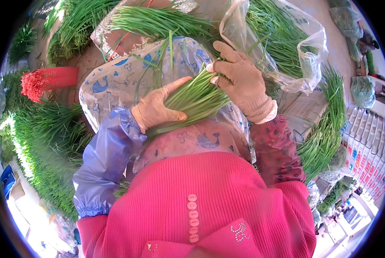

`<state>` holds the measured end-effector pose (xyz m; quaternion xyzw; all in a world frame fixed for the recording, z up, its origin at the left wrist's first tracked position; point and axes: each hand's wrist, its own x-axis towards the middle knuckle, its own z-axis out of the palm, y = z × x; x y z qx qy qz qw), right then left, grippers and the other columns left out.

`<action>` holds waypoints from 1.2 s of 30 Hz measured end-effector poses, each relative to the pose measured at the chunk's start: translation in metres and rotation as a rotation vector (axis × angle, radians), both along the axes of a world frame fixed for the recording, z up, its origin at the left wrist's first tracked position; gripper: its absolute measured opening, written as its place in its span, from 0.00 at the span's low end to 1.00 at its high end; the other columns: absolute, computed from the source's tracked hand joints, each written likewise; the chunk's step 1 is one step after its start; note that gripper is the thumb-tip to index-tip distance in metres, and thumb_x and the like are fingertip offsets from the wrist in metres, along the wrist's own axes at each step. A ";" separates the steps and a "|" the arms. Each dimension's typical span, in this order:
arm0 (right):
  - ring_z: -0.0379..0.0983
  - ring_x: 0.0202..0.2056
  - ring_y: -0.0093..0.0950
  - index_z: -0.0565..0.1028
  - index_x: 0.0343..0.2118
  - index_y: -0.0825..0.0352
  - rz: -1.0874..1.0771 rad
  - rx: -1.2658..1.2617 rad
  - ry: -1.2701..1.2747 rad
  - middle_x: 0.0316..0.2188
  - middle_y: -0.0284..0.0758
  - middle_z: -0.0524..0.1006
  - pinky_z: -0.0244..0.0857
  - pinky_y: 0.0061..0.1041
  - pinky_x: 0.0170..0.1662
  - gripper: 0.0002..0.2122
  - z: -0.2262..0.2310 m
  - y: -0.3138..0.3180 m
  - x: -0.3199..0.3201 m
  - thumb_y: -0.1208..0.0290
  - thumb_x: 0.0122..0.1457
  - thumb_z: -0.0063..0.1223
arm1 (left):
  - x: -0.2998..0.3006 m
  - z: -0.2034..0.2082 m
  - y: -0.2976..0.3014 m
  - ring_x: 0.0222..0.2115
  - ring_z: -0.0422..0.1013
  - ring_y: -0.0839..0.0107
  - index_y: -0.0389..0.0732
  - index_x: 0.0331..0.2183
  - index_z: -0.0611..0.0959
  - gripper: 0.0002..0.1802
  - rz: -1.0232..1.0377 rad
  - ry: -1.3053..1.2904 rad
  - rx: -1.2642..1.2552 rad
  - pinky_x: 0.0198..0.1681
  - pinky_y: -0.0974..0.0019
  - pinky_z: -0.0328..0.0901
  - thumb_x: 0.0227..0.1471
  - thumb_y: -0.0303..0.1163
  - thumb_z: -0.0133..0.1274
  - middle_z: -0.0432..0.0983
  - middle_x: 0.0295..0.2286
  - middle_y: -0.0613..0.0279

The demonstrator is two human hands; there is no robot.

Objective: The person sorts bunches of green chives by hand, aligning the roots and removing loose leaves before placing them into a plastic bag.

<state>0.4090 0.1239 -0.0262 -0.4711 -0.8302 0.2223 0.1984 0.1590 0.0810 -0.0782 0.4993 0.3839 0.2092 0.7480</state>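
A bundle of green garlic chives (199, 101) lies slantwise over my lap. My left hand (160, 105), in a thin pale glove, wraps round its lower left part, thumb across the stalks. At the bundle's upper right end is my right hand (240, 81), in a brown knitted glove with some fingertips bare. Its thumb and fingers close on the stalk ends there; the tips partly hide what they pinch. Beneath the bundle, a clear plastic apron (102, 86) with blue whale prints covers my knees. A few loose blades hang over the apron beyond my left hand.
Another chive bunch (158, 21) lies on a patterned cloth ahead. An open clear bag (304, 64) of chives stands at far right. Red ties (50, 81) lie at left, near a large heap of greens (42, 146). More chives (326, 129) lie along the right, beside stacked crates (366, 146).
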 end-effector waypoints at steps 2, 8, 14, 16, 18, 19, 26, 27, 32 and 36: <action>0.69 0.51 0.40 0.78 0.39 0.66 0.009 -0.012 0.053 0.55 0.42 0.70 0.65 0.32 0.52 0.14 -0.005 -0.002 0.002 0.76 0.46 0.63 | -0.001 -0.002 0.000 0.56 0.62 0.71 0.35 0.63 0.57 0.55 -0.009 -0.001 0.013 0.60 0.68 0.54 0.37 0.25 0.70 0.64 0.57 0.58; 0.71 0.50 0.39 0.79 0.40 0.67 0.041 -0.082 0.142 0.55 0.45 0.70 0.66 0.28 0.51 0.14 -0.005 -0.005 0.007 0.80 0.47 0.61 | -0.001 -0.003 -0.003 0.50 0.68 0.71 0.39 0.62 0.61 0.53 0.006 0.111 0.110 0.56 0.69 0.60 0.35 0.28 0.68 0.71 0.51 0.57; 0.74 0.47 0.33 0.77 0.40 0.74 0.013 -0.024 0.424 0.55 0.47 0.70 0.68 0.25 0.48 0.11 -0.015 -0.009 0.024 0.86 0.52 0.55 | -0.002 0.004 0.000 0.53 0.64 0.72 0.35 0.63 0.57 0.54 -0.040 0.095 0.047 0.59 0.70 0.56 0.37 0.25 0.69 0.67 0.55 0.58; 0.75 0.45 0.32 0.78 0.36 0.73 -0.179 -0.059 0.495 0.52 0.45 0.73 0.68 0.24 0.45 0.08 -0.015 -0.014 0.044 0.84 0.52 0.57 | -0.003 0.008 0.000 0.53 0.65 0.72 0.35 0.63 0.58 0.54 -0.058 0.152 0.107 0.59 0.70 0.56 0.38 0.25 0.69 0.68 0.54 0.58; 0.75 0.44 0.30 0.79 0.36 0.72 -0.397 -0.121 0.574 0.51 0.44 0.75 0.69 0.22 0.44 0.07 -0.017 -0.025 0.073 0.82 0.53 0.58 | -0.003 0.009 -0.002 0.53 0.65 0.73 0.35 0.62 0.58 0.53 -0.048 0.165 0.128 0.59 0.71 0.56 0.38 0.25 0.69 0.68 0.54 0.58; 0.75 0.44 0.28 0.79 0.37 0.73 -0.519 -0.169 0.619 0.51 0.43 0.75 0.69 0.22 0.44 0.07 -0.022 -0.031 0.093 0.81 0.54 0.59 | -0.003 0.007 -0.005 0.53 0.65 0.73 0.35 0.62 0.58 0.53 -0.028 0.151 0.117 0.58 0.71 0.56 0.38 0.25 0.69 0.68 0.54 0.58; 0.78 0.39 0.27 0.78 0.43 0.65 -0.647 -0.567 -0.792 0.38 0.42 0.80 0.68 0.27 0.41 0.16 -0.061 -0.084 0.232 0.60 0.56 0.57 | 0.003 0.012 -0.008 0.48 0.73 0.61 0.45 0.62 0.61 0.52 -0.029 0.243 0.300 0.52 0.65 0.64 0.36 0.30 0.67 0.75 0.47 0.48; 0.77 0.39 0.26 0.78 0.44 0.64 -0.681 -0.492 -0.664 0.38 0.42 0.80 0.68 0.26 0.42 0.16 -0.058 -0.086 0.218 0.60 0.57 0.56 | 0.004 0.013 -0.010 0.47 0.73 0.60 0.45 0.62 0.61 0.51 -0.024 0.254 0.294 0.51 0.65 0.65 0.36 0.30 0.66 0.75 0.46 0.47; 0.72 0.37 0.20 0.72 0.52 0.70 -0.575 -0.578 0.445 0.39 0.32 0.79 0.66 0.21 0.43 0.20 -0.011 -0.042 0.085 0.68 0.58 0.55 | 0.005 0.026 -0.010 0.48 0.69 0.75 0.40 0.63 0.61 0.50 -0.079 0.345 0.204 0.54 0.73 0.60 0.39 0.25 0.67 0.74 0.49 0.58; 0.71 0.35 0.18 0.72 0.52 0.73 -0.382 -0.689 0.658 0.35 0.30 0.78 0.66 0.18 0.41 0.20 -0.008 -0.015 0.025 0.74 0.56 0.57 | 0.003 0.025 -0.017 0.48 0.69 0.76 0.40 0.62 0.61 0.50 -0.040 0.353 0.287 0.53 0.74 0.60 0.39 0.25 0.66 0.74 0.49 0.59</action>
